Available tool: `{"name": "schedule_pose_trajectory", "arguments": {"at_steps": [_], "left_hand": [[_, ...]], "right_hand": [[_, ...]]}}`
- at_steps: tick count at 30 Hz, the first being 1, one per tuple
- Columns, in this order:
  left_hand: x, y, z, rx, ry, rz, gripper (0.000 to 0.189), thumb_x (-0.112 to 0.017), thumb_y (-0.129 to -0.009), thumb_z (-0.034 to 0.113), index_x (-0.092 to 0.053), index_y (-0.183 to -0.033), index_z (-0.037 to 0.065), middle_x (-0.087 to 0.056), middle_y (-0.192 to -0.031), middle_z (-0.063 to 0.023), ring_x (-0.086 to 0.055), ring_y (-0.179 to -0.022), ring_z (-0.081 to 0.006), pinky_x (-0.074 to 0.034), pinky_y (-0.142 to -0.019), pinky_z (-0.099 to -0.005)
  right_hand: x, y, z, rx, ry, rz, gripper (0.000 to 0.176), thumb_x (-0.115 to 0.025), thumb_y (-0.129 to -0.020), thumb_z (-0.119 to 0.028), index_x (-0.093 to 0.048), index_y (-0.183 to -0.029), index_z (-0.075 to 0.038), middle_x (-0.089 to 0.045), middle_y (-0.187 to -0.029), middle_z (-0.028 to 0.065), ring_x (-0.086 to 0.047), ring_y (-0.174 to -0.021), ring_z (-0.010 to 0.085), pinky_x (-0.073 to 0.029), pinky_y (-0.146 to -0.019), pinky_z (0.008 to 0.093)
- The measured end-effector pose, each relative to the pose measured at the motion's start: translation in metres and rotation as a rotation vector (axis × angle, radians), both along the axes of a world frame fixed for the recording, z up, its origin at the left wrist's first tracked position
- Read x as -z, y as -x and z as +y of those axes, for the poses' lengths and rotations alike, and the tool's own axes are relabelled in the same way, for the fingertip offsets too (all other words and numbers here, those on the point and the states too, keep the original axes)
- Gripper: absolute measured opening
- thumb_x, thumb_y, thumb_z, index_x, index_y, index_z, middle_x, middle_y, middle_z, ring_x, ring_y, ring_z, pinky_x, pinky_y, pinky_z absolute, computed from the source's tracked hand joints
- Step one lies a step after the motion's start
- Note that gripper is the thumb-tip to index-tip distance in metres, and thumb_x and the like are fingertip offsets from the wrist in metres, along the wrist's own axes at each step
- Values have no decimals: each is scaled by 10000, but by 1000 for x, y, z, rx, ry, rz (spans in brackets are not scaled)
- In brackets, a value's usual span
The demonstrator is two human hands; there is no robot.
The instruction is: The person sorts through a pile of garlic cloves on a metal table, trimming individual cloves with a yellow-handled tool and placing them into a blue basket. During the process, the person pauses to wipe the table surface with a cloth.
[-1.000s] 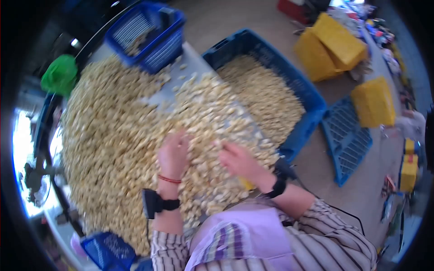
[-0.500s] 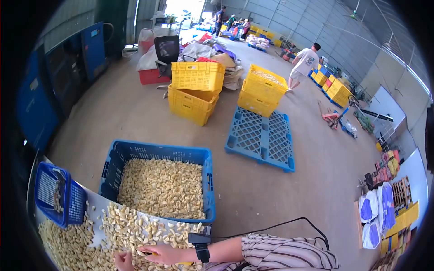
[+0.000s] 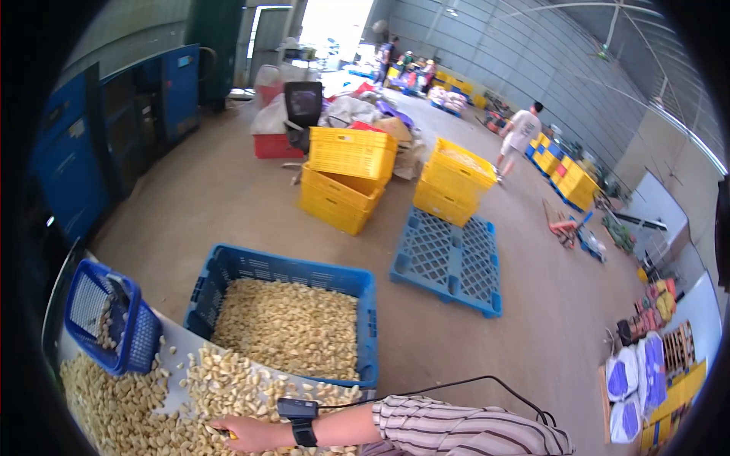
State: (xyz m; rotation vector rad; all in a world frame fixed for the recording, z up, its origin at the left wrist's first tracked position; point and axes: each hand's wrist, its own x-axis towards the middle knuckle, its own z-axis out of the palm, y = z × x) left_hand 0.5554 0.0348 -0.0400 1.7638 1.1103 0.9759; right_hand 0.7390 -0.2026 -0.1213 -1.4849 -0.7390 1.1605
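Note:
My right hand [image 3: 251, 435] is closed around a small tool with a yellow and black handle [image 3: 230, 434]; its kind is too small to make out. The fingers are low over a spread of pale pieces that look like peeled garlic cloves [image 3: 114, 391], lying on a light tabletop [image 3: 173, 334]. My left hand is out of view. At the table's left stands a blue basket [image 3: 141, 342] with a few cloves in it. Beyond the table edge sits a large blue crate [image 3: 366, 323], holding many more cloves [image 3: 293, 327].
Yellow crates [image 3: 342, 197] are stacked on the floor ahead. More yellow crates [image 3: 449, 194] stand on a blue pallet [image 3: 487, 281]. A person [image 3: 521, 133] walks farther back. Blue cabinets [image 3: 68, 144] line the left. A black cable [image 3: 456, 382] runs from my wrist device.
The view has shifted, so the scene sits lower and farther right. My right hand has moved left with the tool. My left hand, visible earlier beside it, has left the view.

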Motion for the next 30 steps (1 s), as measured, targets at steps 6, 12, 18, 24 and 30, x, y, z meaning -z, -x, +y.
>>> {"name": "schedule_pose_trajectory", "arguments": {"at_steps": [6,12,18,24,30], "left_hand": [[20,29,86,56,-615,504,192,-560,-841,47,-685,-983,14,-624,-1021,-128,-587,-727,-237,-485,-665,-338],[55,51,127,210,-931,727,211,-549,-822,13,-686,-983,14,-623,-1053,-134,-605,-752,-253,-498,-694,-340],[125,40,105,265,-489,416,64,-611,-676,-25,-564,-668,18,-560,-791,-161,-545,-754,-298,-450,-699,-385],[123,47,20,393,406,204,298,-537,-717,-65,-700,-942,43,-639,-1014,-183,-597,-952,-303,-501,-800,-374],[104,58,-70,631,-356,465,256,-621,-655,-28,-714,-877,57,-600,-1150,-171,-492,-1170,-365,-445,-938,-376]], "right_hand": [[62,5,137,-10,-174,-574,511,-527,-823,-141,-413,-1311,-37,-491,-1066,195,-542,-962,375,-452,-780,458],[88,6,229,-39,-64,-651,393,-511,-764,-29,-539,-1157,-42,-519,-1087,161,-564,-914,372,-462,-738,460],[94,23,250,-18,35,-696,314,-526,-735,-35,-606,-1039,-47,-578,-991,179,-587,-849,392,-476,-712,458],[83,23,210,-382,76,-712,282,-546,-736,-86,-653,-997,-69,-652,-911,199,-623,-851,368,-490,-725,441],[54,27,125,-608,-63,-540,319,-543,-702,-95,-648,-1003,-81,-634,-953,163,-605,-900,347,-503,-729,416]]}}
